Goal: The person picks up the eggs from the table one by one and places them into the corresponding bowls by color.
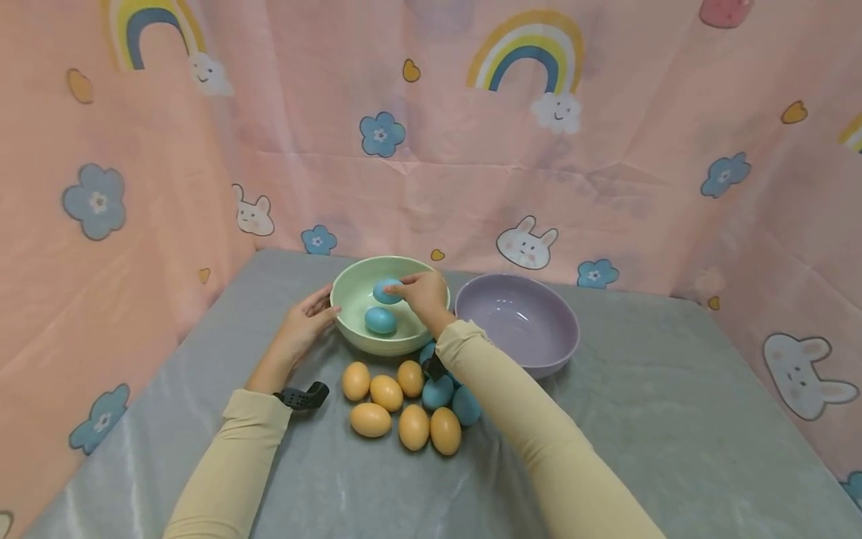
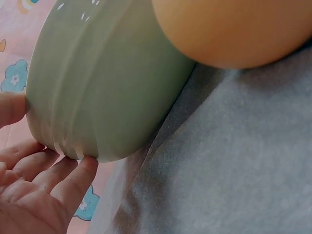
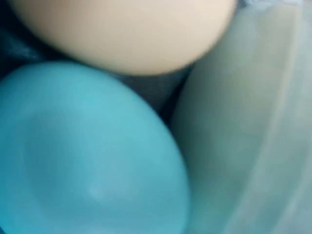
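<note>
My right hand pinches a blue egg over the inside of the light green bowl. Below it, a second blue egg lies in that bowl. At the bowl's left side my left hand holds it, thumb at the rim and fingertips against the outer wall, as the left wrist view shows with the hand on the bowl. In front stand several yellow-orange eggs and several blue eggs, partly covered by the right forearm. The right wrist view shows one blue egg close up.
A purple bowl stands right of the green one, with no egg visible in it. Grey cloth covers the table. A pink patterned curtain hangs behind and along both sides. Each wrist wears a black camera mount.
</note>
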Available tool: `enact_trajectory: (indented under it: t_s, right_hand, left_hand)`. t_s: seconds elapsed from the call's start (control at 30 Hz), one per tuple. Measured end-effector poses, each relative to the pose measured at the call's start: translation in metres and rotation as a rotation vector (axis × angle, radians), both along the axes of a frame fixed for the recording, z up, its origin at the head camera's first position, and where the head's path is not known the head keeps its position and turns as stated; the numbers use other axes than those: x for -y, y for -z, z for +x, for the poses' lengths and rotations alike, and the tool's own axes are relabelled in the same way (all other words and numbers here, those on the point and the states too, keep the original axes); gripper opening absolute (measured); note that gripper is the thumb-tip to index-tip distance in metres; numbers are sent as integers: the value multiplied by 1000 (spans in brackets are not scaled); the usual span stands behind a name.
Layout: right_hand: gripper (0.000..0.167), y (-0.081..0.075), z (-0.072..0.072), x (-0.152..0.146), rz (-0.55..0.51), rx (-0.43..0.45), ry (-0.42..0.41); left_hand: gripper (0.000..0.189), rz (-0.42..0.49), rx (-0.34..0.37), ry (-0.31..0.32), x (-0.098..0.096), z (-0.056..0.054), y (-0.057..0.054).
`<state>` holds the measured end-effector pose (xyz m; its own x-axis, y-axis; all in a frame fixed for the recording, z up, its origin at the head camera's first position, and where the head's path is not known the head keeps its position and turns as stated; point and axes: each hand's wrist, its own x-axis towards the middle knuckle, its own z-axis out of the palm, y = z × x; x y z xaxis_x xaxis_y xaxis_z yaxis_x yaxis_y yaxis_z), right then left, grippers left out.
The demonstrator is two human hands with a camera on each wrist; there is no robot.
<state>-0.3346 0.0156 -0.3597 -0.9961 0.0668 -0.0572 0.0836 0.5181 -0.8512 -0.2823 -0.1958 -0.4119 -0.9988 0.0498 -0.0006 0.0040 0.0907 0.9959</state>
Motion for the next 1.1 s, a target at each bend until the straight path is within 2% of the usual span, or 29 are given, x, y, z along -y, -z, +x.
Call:
enact_trajectory:
  t_s: [0.43, 0.63, 1.1]
  right_hand:
    - [40, 7, 1, 1, -8, -32, 30]
    - [40, 10, 0, 2, -18, -22, 20]
    - [40, 14, -2, 4, 36, -15, -23]
  left_hand:
    - [63, -15, -7, 4, -4, -1, -3]
    - [63, -22, -1, 5, -2, 0, -2]
    - [64, -29, 8, -14, -2, 4, -2]
